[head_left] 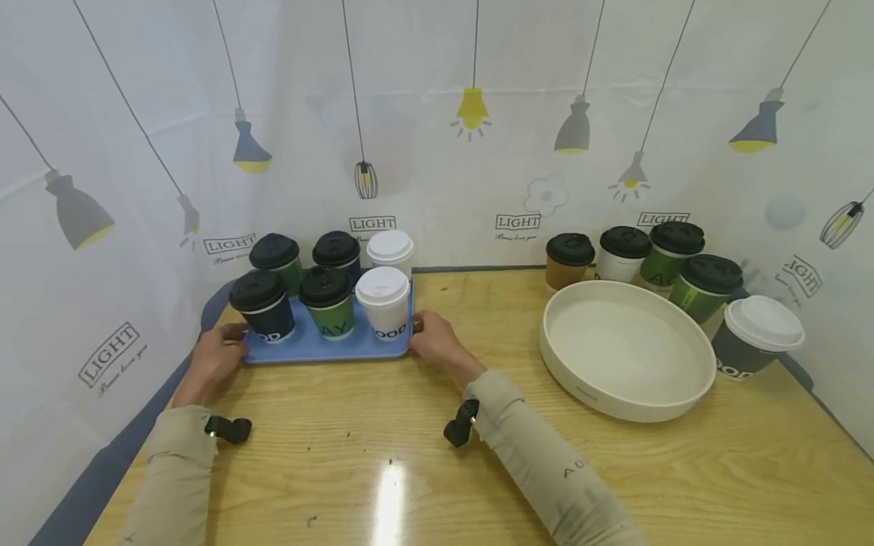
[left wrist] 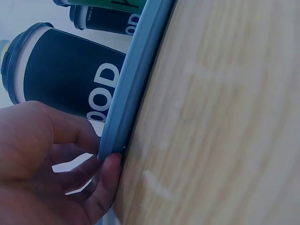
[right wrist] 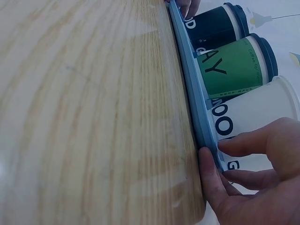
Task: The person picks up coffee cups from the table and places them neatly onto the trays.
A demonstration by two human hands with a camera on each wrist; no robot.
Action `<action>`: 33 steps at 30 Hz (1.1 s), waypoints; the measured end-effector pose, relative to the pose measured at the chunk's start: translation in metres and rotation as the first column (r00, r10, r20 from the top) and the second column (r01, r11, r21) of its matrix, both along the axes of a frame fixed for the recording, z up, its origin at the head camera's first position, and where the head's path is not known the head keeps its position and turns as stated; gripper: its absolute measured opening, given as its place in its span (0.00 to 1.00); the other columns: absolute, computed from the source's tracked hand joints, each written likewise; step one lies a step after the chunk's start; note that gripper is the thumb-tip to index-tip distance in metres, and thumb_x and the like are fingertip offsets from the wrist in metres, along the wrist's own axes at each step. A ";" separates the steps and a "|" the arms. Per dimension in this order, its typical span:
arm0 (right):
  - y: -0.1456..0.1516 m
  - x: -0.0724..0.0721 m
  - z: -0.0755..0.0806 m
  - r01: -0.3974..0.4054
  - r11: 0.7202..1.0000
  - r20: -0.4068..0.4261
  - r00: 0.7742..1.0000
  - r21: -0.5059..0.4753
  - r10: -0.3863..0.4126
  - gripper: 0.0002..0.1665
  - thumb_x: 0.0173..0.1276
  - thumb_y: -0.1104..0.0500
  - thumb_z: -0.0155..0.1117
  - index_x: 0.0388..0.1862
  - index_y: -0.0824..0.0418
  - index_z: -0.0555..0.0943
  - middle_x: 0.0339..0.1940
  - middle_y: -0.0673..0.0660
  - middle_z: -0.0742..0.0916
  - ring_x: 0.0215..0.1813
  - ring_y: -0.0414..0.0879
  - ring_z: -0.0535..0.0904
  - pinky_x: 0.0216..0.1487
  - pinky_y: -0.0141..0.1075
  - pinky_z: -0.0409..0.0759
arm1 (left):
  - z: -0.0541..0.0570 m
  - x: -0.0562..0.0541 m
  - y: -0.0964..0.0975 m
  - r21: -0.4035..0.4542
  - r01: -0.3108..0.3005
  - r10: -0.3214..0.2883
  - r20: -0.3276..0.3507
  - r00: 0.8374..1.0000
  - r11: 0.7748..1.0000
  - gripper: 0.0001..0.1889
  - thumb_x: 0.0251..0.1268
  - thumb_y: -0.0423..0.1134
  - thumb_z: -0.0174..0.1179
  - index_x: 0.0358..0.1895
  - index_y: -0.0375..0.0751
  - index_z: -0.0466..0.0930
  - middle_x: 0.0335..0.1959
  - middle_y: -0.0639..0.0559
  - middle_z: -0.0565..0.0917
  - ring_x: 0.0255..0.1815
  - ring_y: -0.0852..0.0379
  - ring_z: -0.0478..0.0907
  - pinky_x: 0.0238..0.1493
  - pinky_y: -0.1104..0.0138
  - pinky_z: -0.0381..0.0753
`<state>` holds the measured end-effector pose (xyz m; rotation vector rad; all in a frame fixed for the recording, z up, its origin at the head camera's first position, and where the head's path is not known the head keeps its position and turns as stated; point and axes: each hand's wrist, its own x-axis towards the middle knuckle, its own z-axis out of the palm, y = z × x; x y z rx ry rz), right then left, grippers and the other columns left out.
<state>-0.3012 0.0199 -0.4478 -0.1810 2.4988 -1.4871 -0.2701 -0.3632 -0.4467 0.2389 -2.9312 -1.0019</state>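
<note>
A blue tray (head_left: pixel 328 351) stands at the back left of the table, holding paper coffee cups in two rows. In front are a dark navy cup (head_left: pixel 270 323), a green cup (head_left: pixel 332 320) and a white cup (head_left: pixel 386 315); behind them, a green cup (head_left: pixel 291 277), a navy cup (head_left: pixel 350 271) and a white-lidded cup (head_left: pixel 391 246), partly hidden. My left hand (head_left: pixel 215 355) grips the tray's left edge beside the navy cup. At the front right corner my right hand (head_left: pixel 440 339) pinches the rim (right wrist: pixel 206 133), its fingers close to the white cup (right wrist: pixel 258 112).
On the right lies a large round cream dish (head_left: pixel 628 345). Behind and beside it stand several lidded cups, among them a brown cup (head_left: pixel 564 273), a white cup (head_left: pixel 614 269) and a dark grey cup (head_left: pixel 740 345) with a white lid. A lamp-printed curtain (head_left: pixel 437 205) hangs behind the table.
</note>
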 end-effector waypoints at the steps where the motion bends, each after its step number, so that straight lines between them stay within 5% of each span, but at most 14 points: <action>1: 0.000 0.000 0.000 -0.001 1.000 0.005 1.000 -0.003 0.001 0.38 0.59 0.73 0.60 0.72 0.74 0.71 0.56 0.69 0.86 0.45 0.51 0.86 0.43 0.34 0.89 | 0.001 0.000 0.000 -0.001 -0.005 0.005 0.007 1.000 1.000 0.29 0.66 0.31 0.50 0.71 0.23 0.67 0.66 0.21 0.73 0.64 0.27 0.75 0.65 0.39 0.76; 8: 0.001 0.004 0.002 -0.013 1.000 0.067 0.998 -0.027 0.015 0.39 0.64 0.69 0.61 0.76 0.72 0.66 0.62 0.70 0.83 0.51 0.55 0.87 0.52 0.39 0.90 | 0.023 0.010 0.000 -0.041 -0.006 0.013 0.168 0.986 0.999 0.30 0.67 0.38 0.57 0.67 0.20 0.69 0.63 0.19 0.75 0.62 0.26 0.74 0.64 0.40 0.77; 11: 0.004 0.007 0.004 -0.009 1.000 0.065 0.998 -0.015 0.009 0.40 0.64 0.67 0.63 0.76 0.71 0.67 0.63 0.69 0.83 0.54 0.55 0.86 0.58 0.43 0.88 | 0.039 0.015 -0.001 -0.088 0.046 -0.021 0.261 0.965 0.995 0.23 0.68 0.43 0.59 0.52 0.21 0.79 0.45 0.28 0.83 0.47 0.34 0.81 0.52 0.49 0.85; 14: 0.008 0.011 0.005 -0.007 1.000 0.044 0.999 0.004 0.007 0.40 0.64 0.65 0.65 0.75 0.71 0.68 0.62 0.68 0.83 0.55 0.55 0.84 0.62 0.44 0.86 | 0.053 0.018 0.005 -0.070 0.136 -0.106 0.327 0.939 0.988 0.16 0.69 0.42 0.58 0.32 0.29 0.82 0.24 0.45 0.80 0.27 0.50 0.79 0.33 0.63 0.84; 17: 0.013 0.016 0.008 -0.023 1.000 0.035 0.999 0.019 0.022 0.40 0.66 0.63 0.66 0.76 0.70 0.67 0.63 0.68 0.83 0.55 0.56 0.84 0.60 0.45 0.86 | 0.066 0.021 0.022 0.017 0.258 -0.245 0.382 0.891 0.966 0.17 0.72 0.40 0.56 0.22 0.39 0.78 0.17 0.55 0.73 0.19 0.60 0.70 0.23 0.69 0.76; 19: 0.016 0.021 0.013 -0.043 0.998 0.024 0.999 0.041 0.042 0.39 0.69 0.62 0.65 0.77 0.69 0.66 0.64 0.68 0.82 0.57 0.58 0.84 0.60 0.47 0.86 | 0.073 0.024 0.038 0.076 0.353 -0.353 0.405 0.844 0.932 0.18 0.74 0.40 0.56 0.21 0.40 0.77 0.15 0.56 0.71 0.18 0.61 0.66 0.21 0.70 0.72; 22: 0.025 0.029 0.022 -0.073 0.992 -0.039 0.996 0.099 0.078 0.38 0.69 0.61 0.64 0.76 0.70 0.67 0.65 0.70 0.81 0.61 0.62 0.83 0.62 0.50 0.86 | 0.085 0.029 0.064 0.173 0.463 -0.491 0.407 0.770 0.869 0.17 0.78 0.41 0.54 0.27 0.37 0.81 0.17 0.54 0.73 0.20 0.59 0.68 0.23 0.69 0.74; 25: 0.041 0.040 0.032 -0.099 0.985 -0.133 0.984 0.139 0.117 0.36 0.68 0.62 0.63 0.74 0.69 0.70 0.65 0.70 0.81 0.62 0.62 0.82 0.61 0.50 0.87 | 0.092 0.034 0.090 0.230 0.539 -0.586 0.352 0.730 0.810 0.15 0.79 0.42 0.54 0.38 0.35 0.82 0.23 0.50 0.78 0.26 0.56 0.75 0.29 0.65 0.82; 28: 0.064 0.054 0.045 -0.126 0.981 -0.238 0.958 0.146 0.159 0.30 0.71 0.63 0.61 0.71 0.67 0.74 0.64 0.69 0.81 0.58 0.61 0.85 0.54 0.47 0.89 | 0.091 0.035 0.119 0.266 0.572 -0.629 0.248 0.737 0.776 0.13 0.79 0.44 0.55 0.46 0.36 0.80 0.32 0.45 0.83 0.35 0.52 0.80 0.37 0.61 0.88; 33: 0.118 0.068 0.068 -0.105 0.982 -0.411 0.897 0.158 0.162 0.20 0.74 0.64 0.62 0.63 0.64 0.80 0.63 0.65 0.82 0.55 0.58 0.86 0.49 0.45 0.91 | 0.075 0.029 0.178 0.411 0.525 -0.593 0.048 0.804 0.745 0.17 0.78 0.43 0.58 0.59 0.34 0.75 0.46 0.39 0.84 0.46 0.47 0.83 0.44 0.59 0.90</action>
